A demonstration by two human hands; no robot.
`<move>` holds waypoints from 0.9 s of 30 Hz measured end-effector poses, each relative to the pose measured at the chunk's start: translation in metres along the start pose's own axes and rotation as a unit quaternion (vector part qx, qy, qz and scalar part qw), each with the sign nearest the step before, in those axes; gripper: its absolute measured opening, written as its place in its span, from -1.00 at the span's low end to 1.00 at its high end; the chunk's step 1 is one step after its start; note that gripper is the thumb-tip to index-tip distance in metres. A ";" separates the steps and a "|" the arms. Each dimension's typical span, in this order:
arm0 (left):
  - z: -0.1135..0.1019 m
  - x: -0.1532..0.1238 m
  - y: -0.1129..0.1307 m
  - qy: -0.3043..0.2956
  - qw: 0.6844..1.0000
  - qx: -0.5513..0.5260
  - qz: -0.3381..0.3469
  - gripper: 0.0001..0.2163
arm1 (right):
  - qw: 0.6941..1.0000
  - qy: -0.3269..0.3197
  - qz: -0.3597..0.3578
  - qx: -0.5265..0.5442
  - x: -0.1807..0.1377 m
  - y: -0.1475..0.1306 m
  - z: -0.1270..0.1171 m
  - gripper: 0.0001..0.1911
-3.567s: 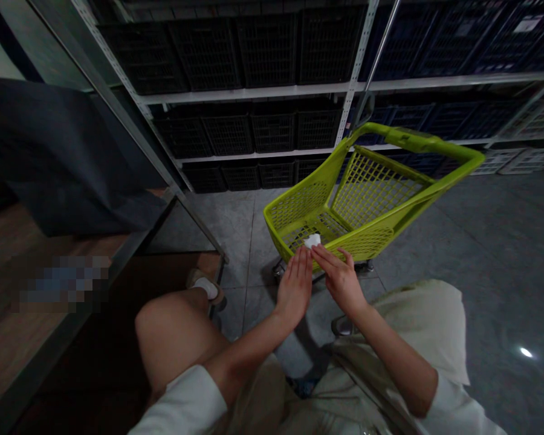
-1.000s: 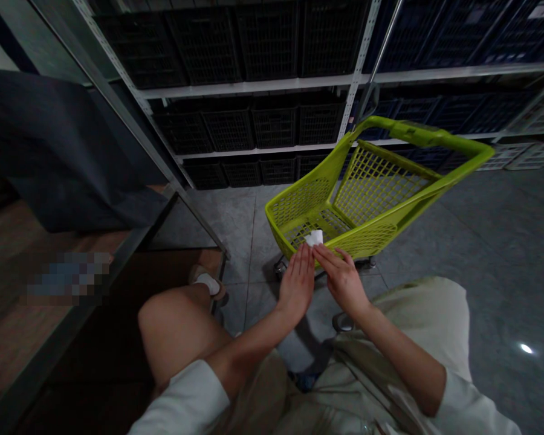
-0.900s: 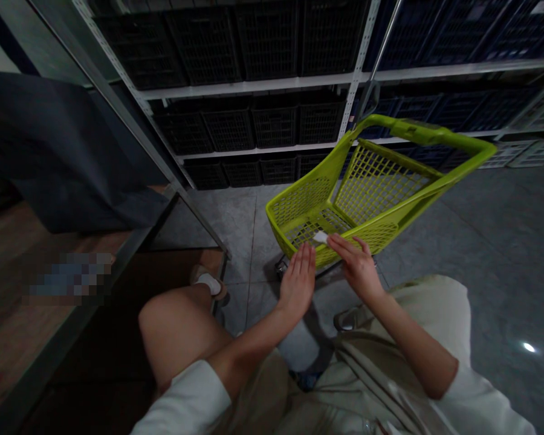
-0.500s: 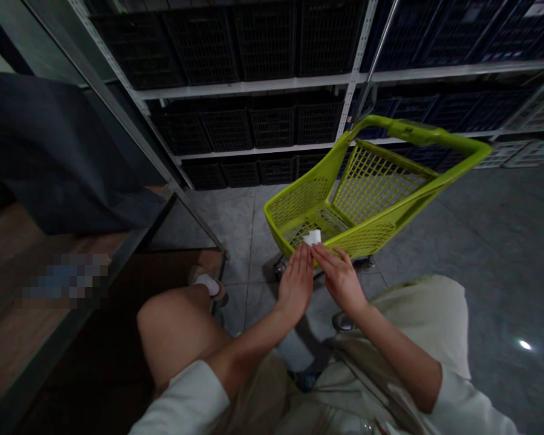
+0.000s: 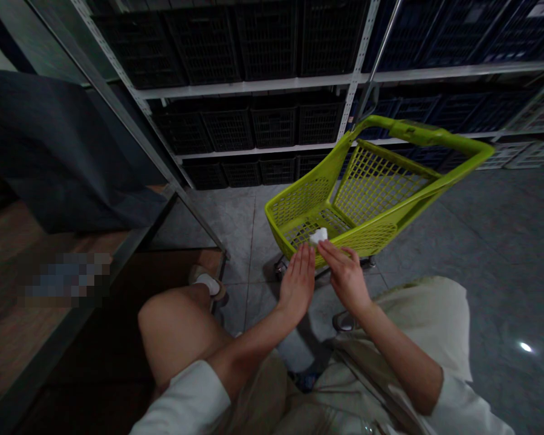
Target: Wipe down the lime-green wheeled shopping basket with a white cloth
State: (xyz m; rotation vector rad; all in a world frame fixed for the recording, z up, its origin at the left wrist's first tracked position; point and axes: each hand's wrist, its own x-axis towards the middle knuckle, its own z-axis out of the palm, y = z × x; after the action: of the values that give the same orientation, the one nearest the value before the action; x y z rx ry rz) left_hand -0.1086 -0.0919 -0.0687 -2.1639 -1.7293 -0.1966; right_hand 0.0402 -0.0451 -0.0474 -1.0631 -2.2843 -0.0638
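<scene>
A lime-green plastic shopping cart [image 5: 390, 205] stands on the tiled floor just ahead of me. My right hand [image 5: 347, 281] pinches a small white crumpled piece [image 5: 318, 236] at its fingertips, level with the cart's near rim. My left hand [image 5: 298, 283] is beside it, fingers straight and held together, palm toward the right hand, holding nothing. The white piece sits just above the left fingertips. My bare left knee [image 5: 172, 329] is raised below the hands.
Metal shelving [image 5: 254, 87] with rows of dark mesh crates fills the back wall. A grey rack upright [image 5: 163, 169] slants down on the left over a wooden shelf board [image 5: 9, 326]. A dark fabric mass [image 5: 58, 157] lies on that shelf. Grey floor tiles [image 5: 480, 254] spread to the right.
My right hand, after swinging out to the right and back, has shifted slightly right and up with the white piece. The left hand has stayed put.
</scene>
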 end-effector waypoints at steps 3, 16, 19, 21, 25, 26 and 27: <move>-0.001 0.000 -0.002 0.002 1.000 -0.001 0.004 -0.46 | 0.999 -0.020 -0.034 0.013 -0.001 0.002 -0.001 -0.25; -0.002 -0.001 -0.001 -0.001 1.000 -0.025 -0.002 -0.43 | 1.000 0.002 -0.010 0.021 -0.003 -0.005 0.002 -0.24; -0.002 0.000 -0.004 0.004 1.000 -0.016 0.004 -0.44 | 0.999 -0.012 -0.030 0.019 -0.001 0.006 0.000 -0.23; -0.003 0.000 -0.005 0.008 1.000 -0.008 0.011 -0.45 | 1.000 0.006 0.014 -0.008 0.004 0.038 -0.008 -0.28; -0.005 0.000 -0.004 0.008 1.000 0.005 0.015 -0.47 | 0.988 0.070 0.120 -0.064 0.012 0.083 -0.021 -0.40; -0.005 0.000 -0.003 0.008 1.000 0.006 0.014 -0.47 | 0.988 0.070 0.123 -0.065 0.011 0.080 -0.021 -0.39; -0.005 0.000 -0.002 0.007 1.000 0.006 0.013 -0.47 | 0.990 0.063 0.113 -0.059 0.010 0.071 -0.019 -0.36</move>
State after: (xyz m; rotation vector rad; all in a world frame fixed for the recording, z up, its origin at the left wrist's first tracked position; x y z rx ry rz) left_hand -0.1096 -0.0932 -0.0636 -2.1700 -1.6895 -0.1952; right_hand 0.0947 0.0040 -0.0413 -1.3328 -2.0556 -0.1707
